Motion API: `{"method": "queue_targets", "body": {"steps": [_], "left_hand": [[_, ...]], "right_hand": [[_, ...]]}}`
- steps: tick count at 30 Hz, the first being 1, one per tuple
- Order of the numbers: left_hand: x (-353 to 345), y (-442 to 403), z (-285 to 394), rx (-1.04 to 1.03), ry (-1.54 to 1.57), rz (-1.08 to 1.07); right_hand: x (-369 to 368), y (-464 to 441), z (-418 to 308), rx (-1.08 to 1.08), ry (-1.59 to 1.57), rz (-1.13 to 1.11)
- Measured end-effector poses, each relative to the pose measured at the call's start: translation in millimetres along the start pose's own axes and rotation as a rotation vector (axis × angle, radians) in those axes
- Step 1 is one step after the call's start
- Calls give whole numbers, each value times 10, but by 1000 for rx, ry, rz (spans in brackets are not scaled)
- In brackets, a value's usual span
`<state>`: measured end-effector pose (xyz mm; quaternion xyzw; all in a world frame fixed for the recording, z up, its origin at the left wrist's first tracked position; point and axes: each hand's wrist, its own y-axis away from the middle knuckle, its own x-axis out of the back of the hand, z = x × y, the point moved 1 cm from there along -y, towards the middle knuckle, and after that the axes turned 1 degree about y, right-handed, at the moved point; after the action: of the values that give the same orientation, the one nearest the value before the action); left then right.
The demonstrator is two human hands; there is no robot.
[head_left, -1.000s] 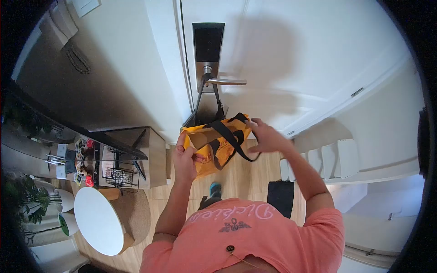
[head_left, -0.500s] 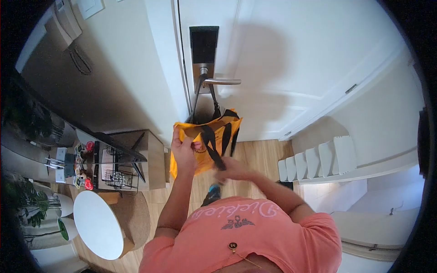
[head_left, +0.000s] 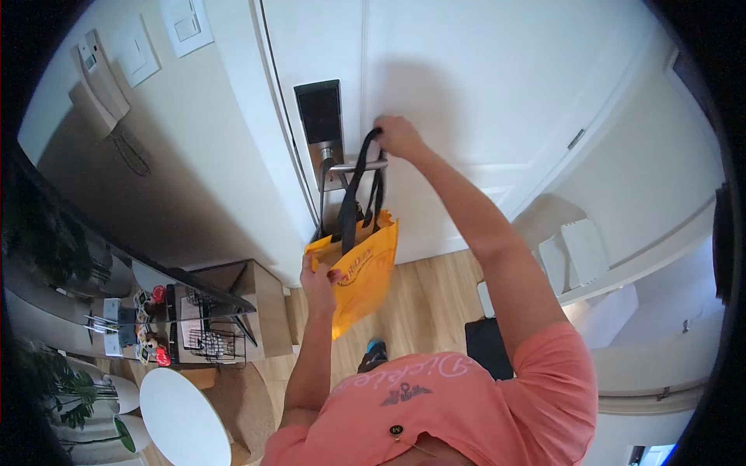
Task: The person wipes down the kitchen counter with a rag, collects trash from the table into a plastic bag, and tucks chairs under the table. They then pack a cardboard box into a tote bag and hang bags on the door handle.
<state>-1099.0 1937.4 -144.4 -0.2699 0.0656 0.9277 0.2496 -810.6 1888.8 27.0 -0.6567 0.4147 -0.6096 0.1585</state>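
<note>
A yellow tote bag (head_left: 364, 272) with dark printing hangs in front of the door, its mouth partly open. My right hand (head_left: 399, 138), raised just above the metal door lever (head_left: 359, 165), is closed on the bag's black straps (head_left: 359, 182). Lower down, my left hand (head_left: 317, 286) pinches the near left edge of the bag's mouth. Another dark strap (head_left: 322, 198) loops over the lever near its base; what hangs from it is mostly hidden behind the yellow bag. Whether the yellow bag's straps touch the lever, I cannot tell.
The white door (head_left: 451, 85) carries a black lock panel (head_left: 319, 113). Left are an intercom handset (head_left: 101, 74), a wooden cabinet (head_left: 268, 311) with a wire basket (head_left: 217, 346), and a round white table (head_left: 185, 415). A white rack (head_left: 583, 252) stands right.
My right hand has gone up and forward with the bag's straps, from beside the bag to above the lever. My left hand still holds the bag's edge. The view has shifted.
</note>
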Motion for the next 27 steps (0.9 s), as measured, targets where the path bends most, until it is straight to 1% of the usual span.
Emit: {"method": "queue_targets", "body": {"steps": [1, 2, 3, 4, 5, 7, 9, 11, 12, 13, 14, 15, 16, 17, 18, 19, 21, 22, 23, 24, 25, 26, 27], "left_hand": [[173, -115, -65, -11, -9, 29], [342, -209, -132, -21, -18, 61], [475, -257, -179, -21, 6, 88], [602, -309, -228, -24, 31, 115], [713, -371, -265, -29, 57, 142], [891, -496, -326, -11, -8, 104], [1087, -669, -415, 22, -29, 75], [1206, -921, -495, 76, -7, 29], [1144, -929, -448, 79, -84, 97], [1084, -849, -382, 86, -168, 148], [1053, -765, -286, 72, -307, 55], [828, -541, -92, 56, -553, -16], [943, -496, -85, -96, -835, -97], [648, -284, 63, -11, -1098, 67], [385, -64, 94, -99, -1283, 58], [155, 183, 87, -210, -1455, 58], [-236, 693, 70, -486, -1757, 94], [-536, 972, 25, -505, -1875, -59], [-775, 1202, -154, -653, -1821, -258], [-976, 1191, -295, -785, -1737, -469], [-1259, 1505, -534, -915, -1639, -689], [-1616, 1947, -806, -982, -1660, -790], [-1949, 2425, -1056, -965, -1625, -951]], "right_hand": [[-96, -47, -101, 79, -12, 10], [-192, -68, -223, 125, -117, 44], [-138, -36, -456, 134, -212, -50], [-284, -47, -586, 179, -190, -8], [-189, 32, -818, 209, -171, -18], [-171, 26, -1150, -19, -93, -127], [-266, 9, -1263, -61, -71, -164], [-305, 181, -1334, -5, 8, -174], [-264, 253, -1428, -76, 100, -248], [-274, 415, -1449, -18, 159, -146], [-26, 626, -1438, 91, 104, -83], [7, 770, -1362, 90, 22, 6], [61, 950, -1278, 43, -182, 42], [278, 1213, -1184, 103, -214, 56], [518, 1547, -1065, 114, -197, 52], [778, 1849, -883, 40, -265, -148], [1179, 2551, -515, -101, -324, -202], [1396, 2973, -334, -185, -313, -165], [1640, 3478, -150, -270, -303, -123], [1768, 3810, -57, -361, -281, -86], [2042, 4393, 47, -457, -286, -24], [2321, 5025, 124, -565, -283, 44], [2608, 5644, 161, -679, -272, 115]]}}
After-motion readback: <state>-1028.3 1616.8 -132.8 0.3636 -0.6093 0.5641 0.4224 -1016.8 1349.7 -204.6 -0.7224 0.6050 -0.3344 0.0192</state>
